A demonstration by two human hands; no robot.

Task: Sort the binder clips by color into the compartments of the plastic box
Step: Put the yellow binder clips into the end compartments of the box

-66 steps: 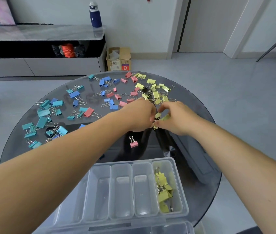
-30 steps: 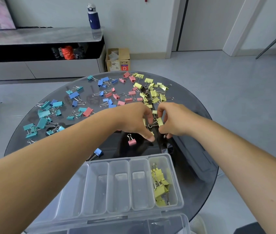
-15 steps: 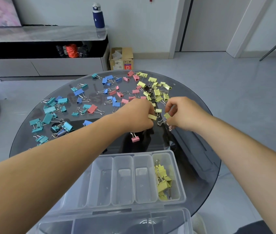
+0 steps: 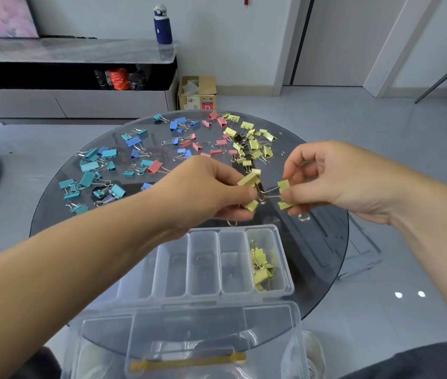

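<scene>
Vs. half a sec ago, both grips are up off the desk (image 4: pixel 312 149) & drawn toward us, now mid-frame just above the box (image 4: pixel 289 280). Left grip (image 4: pixel 208 192) pinches yellow clips (image 4: pixel 248 179); right grip (image 4: pixel 334 184) pinches more, wire handles hooked together betw. them. Pile (image 4: pixel 255 144) stays upper centre; teal clips (image 4: pixel 88 166), blue clips (image 4: pixel 180 124) & pink clips (image 4: pixel 218 142) lie untouched upper left. Yellows already sit in the right-end compt. (image 4: pixel 263 266), so we judge this batch drops there next. Other compts. look empty: early days.
</scene>
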